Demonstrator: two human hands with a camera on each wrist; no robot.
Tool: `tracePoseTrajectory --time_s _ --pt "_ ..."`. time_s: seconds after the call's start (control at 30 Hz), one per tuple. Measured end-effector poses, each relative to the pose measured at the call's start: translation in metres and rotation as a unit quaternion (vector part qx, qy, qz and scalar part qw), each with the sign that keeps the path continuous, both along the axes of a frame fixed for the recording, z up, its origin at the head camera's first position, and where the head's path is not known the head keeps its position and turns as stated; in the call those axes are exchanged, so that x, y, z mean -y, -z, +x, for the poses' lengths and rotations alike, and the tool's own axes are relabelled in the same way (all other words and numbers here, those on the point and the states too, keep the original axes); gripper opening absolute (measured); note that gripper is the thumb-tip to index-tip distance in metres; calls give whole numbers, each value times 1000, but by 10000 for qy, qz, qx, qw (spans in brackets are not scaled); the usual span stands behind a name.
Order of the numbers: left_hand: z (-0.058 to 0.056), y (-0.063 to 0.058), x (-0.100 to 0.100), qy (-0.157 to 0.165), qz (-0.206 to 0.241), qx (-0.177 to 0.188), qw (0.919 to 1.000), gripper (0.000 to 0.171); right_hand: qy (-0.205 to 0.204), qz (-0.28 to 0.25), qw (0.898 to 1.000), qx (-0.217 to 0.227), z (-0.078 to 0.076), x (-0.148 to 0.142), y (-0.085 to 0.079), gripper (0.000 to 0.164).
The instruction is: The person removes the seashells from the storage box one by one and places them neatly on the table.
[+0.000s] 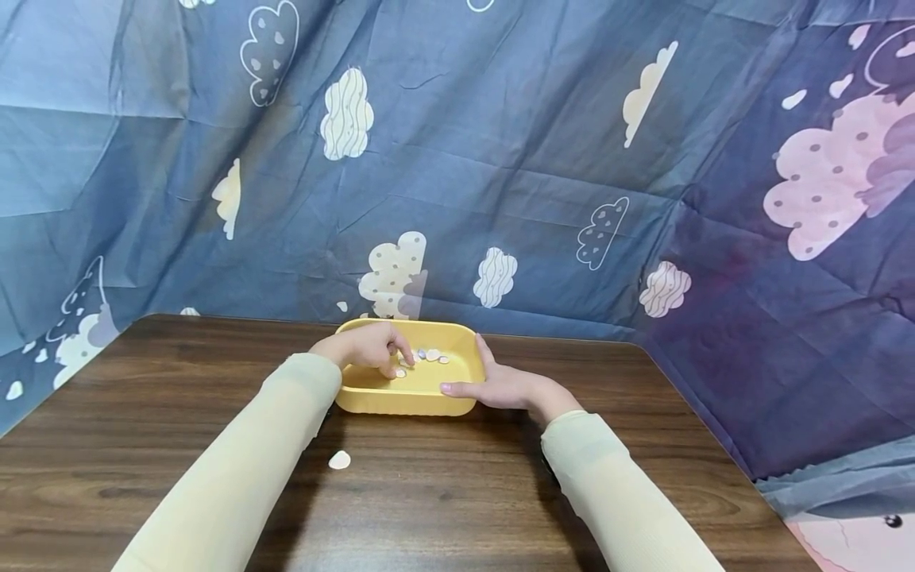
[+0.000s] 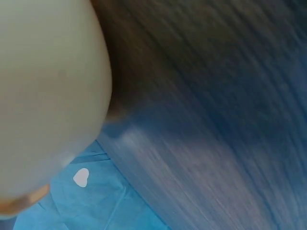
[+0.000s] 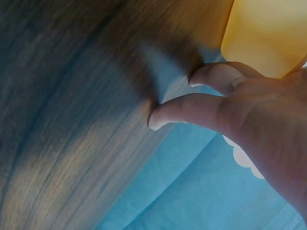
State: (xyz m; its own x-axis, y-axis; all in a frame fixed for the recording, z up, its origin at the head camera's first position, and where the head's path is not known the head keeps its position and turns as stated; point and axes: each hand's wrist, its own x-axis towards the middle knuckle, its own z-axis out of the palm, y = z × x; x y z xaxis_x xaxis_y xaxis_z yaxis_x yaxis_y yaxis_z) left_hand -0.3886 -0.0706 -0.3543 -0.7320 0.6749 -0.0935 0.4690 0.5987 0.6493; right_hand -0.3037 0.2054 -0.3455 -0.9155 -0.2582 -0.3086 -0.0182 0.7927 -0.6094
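Observation:
A yellow plastic basin (image 1: 407, 403) with rounded corners stands near the back of the table. Inside it lie several small shell-like pieces (image 1: 433, 355), mostly white, one bluish. My left hand (image 1: 368, 347) reaches over the basin's left end, palm down, with thumb and index finger apart around a small white piece (image 1: 401, 372) on the basin floor. At the basin's right end, my right hand (image 1: 503, 385) holds the wall, thumb over the near rim. Two fingers of this right hand extend down toward the table in the right wrist view. The left hand's fingers are hidden in the left wrist view.
A single white shell-like piece (image 1: 339, 460) lies on the dark wooden table (image 1: 429, 492) in front of the basin. Just behind the table hangs a blue cloth (image 1: 457, 199) with cloud prints, continuing along the right side.

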Motion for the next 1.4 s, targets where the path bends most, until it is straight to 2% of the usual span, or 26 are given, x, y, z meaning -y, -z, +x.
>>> tracePoseTrajectory --time_s 0.23,0.47,0.7,0.8,1.0,1.2,1.4 --pt "-1 0 2 -113 -344 -77 9993 17 2 -59 10000 25 1 3 -2 135" --pt "1 -2 6 -20 -437 -158 9989 16 -55 -109 9999 26 -1 5 -2 135" --pt "7 -7 7 -92 -510 -227 9984 14 -57 -166 9998 45 -1 7 -1 135" --pt "10 -13 4 -27 -456 -302 9985 16 -45 -168 9998 70 0 6 1 136" --pt "15 -35 -1 69 -137 -774 9969 20 9 -52 10000 43 0 2 3 137" --pt "31 -48 7 85 243 -1099 9936 20 45 -54 10000 63 -1 -1 3 138" --pt "57 -45 20 174 438 -1598 9860 18 5 -68 10000 0 -1 -1 3 136"
